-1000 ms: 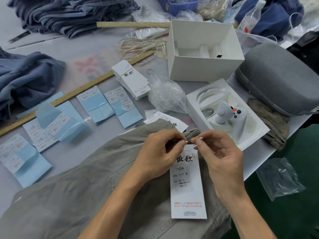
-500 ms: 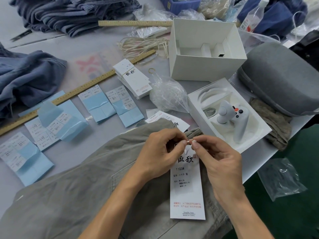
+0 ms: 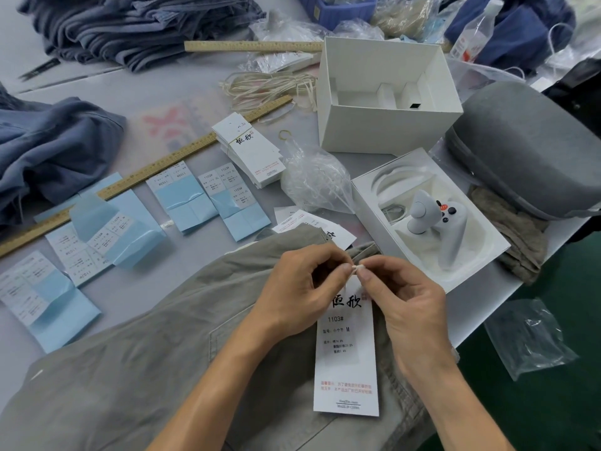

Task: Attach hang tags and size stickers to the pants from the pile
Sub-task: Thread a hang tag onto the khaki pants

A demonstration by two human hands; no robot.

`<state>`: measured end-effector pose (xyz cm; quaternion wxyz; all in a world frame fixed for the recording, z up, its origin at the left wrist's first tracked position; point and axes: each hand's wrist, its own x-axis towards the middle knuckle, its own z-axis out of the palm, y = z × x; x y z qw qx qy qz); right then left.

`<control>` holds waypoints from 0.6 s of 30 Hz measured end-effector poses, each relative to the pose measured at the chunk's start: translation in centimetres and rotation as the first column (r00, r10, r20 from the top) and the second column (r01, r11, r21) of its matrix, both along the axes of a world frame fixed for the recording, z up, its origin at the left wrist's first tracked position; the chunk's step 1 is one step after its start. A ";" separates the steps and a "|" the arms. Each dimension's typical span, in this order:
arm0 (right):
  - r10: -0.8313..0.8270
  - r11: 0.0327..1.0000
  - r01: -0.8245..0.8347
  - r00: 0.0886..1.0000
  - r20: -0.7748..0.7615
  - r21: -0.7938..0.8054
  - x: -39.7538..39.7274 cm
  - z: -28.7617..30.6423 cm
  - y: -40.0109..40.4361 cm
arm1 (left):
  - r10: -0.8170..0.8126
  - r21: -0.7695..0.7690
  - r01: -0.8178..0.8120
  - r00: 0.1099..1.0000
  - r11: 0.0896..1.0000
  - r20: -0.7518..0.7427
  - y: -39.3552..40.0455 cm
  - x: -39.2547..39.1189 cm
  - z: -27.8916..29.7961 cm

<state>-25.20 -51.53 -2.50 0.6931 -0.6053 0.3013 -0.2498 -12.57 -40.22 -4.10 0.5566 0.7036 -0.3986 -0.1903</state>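
Hands meet over grey-green pants (image 3: 136, 362) spread on the near bench (image 3: 136, 92): left hand (image 3: 294, 288) and right hand (image 3: 406, 304) each pinch an end of a small white fastener (image 3: 354, 267) at the top of a white hang tag (image 3: 346, 359) lying on the pants. Blue size-sticker sheets (image 3: 192, 200) lie to the left, a tag stack (image 3: 250, 154) farther back, folded blue pants (image 3: 130, 24) at far left.
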 end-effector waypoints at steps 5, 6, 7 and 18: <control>0.007 1.000 -0.007 1.000 -0.004 -0.011 -0.2 -0.3 0.0 | 0.003 0.008 -0.003 1.000 1.000 0.013 -0.1 0.0 -0.1; 0.007 1.000 -0.007 1.000 -0.010 -0.012 -0.3 -0.4 0.0 | 0.002 0.010 -0.002 1.000 1.000 0.021 -0.1 0.0 -0.2; 0.005 1.000 -0.005 1.000 -0.018 -0.016 -0.3 -0.5 0.0 | -0.001 0.013 0.000 1.000 1.000 0.026 -0.1 -0.1 -0.2; -0.042 0.999 0.042 0.999 -0.021 0.013 -0.2 -0.6 0.0 | 0.011 0.018 -0.011 1.000 1.000 0.023 0.0 -0.1 -0.1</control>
